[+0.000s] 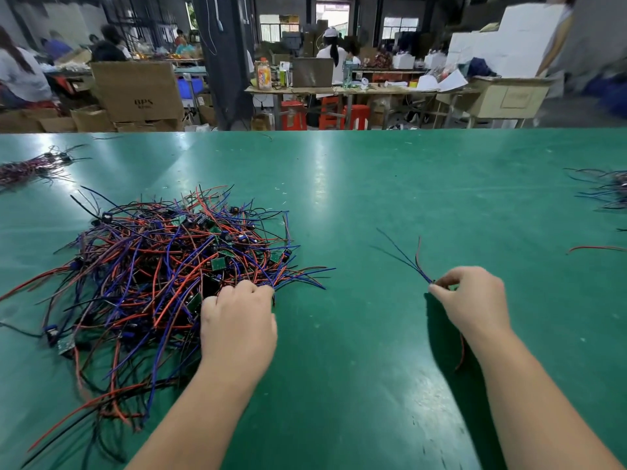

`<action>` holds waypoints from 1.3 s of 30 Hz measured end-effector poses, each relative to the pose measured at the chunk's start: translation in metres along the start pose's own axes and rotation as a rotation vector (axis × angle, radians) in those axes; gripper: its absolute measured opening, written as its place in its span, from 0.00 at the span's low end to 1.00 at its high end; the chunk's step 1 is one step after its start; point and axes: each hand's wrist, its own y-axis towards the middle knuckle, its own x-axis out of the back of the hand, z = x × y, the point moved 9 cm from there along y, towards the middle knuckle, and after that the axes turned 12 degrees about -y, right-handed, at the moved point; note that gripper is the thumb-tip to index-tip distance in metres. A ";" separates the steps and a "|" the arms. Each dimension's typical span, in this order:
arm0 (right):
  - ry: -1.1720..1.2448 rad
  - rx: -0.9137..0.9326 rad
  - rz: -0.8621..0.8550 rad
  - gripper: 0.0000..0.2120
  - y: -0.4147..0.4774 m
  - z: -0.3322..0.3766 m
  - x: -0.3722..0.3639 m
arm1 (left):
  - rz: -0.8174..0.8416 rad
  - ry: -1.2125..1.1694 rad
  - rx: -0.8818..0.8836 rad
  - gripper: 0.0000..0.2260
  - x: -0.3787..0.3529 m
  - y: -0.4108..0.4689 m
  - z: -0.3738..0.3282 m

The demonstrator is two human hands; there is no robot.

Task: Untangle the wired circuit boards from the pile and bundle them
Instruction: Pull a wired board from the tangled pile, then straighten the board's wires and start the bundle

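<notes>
- Your left hand [237,320] sits on the near right edge of the pile [163,266], knuckles up, fingers curled down into the wires.
- The fingertips are buried, so I can't tell whether that hand has actually caught anything or is only resting there.
- Your right hand [471,300] is well apart from the pile, off to the right over bare table [373,198].
- Thumb and forefinger are pinched tight on a wire bunch [407,259]; the other fingers are curled in behind them.
- Blue, black and red strands fan up and away to the left from the pinch point.
- A red tail [462,351] hangs below that wrist, partly hidden by your forearm. It probably belongs to the same bunch, but I can't confirm that.
- Any board on the bunch is hidden inside your hand; none shows.
- The pile lies left of centre on the table: red, blue and black wires in a dense knot.
- A few small green boards [219,263] and dark parts show on top. How many lie underneath can't be counted.
- The pile's strands run off the left and bottom edges of the view.
- A second heap [30,167] lies at the far left, blurred and cut off by the frame.
- Another heap [607,191] lies at the far right, also cut off and blurred, mostly dark strands.
- A single red wire [597,248] lies at the right edge, its end out of view.
- Background is soft: a cardboard box [139,89], benches, seated people. No detail is readable there.
</notes>
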 end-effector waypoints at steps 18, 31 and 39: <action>-0.418 0.096 0.225 0.18 -0.011 0.003 -0.034 | -0.360 -0.272 -0.051 0.04 0.040 0.002 0.013; 1.089 0.317 0.814 0.20 -0.114 0.138 -0.053 | -0.203 -0.480 -0.403 0.04 0.032 -0.007 -0.027; 1.200 0.200 0.641 0.10 -0.113 0.142 -0.053 | 0.171 -0.451 -0.294 0.09 -0.003 0.008 -0.014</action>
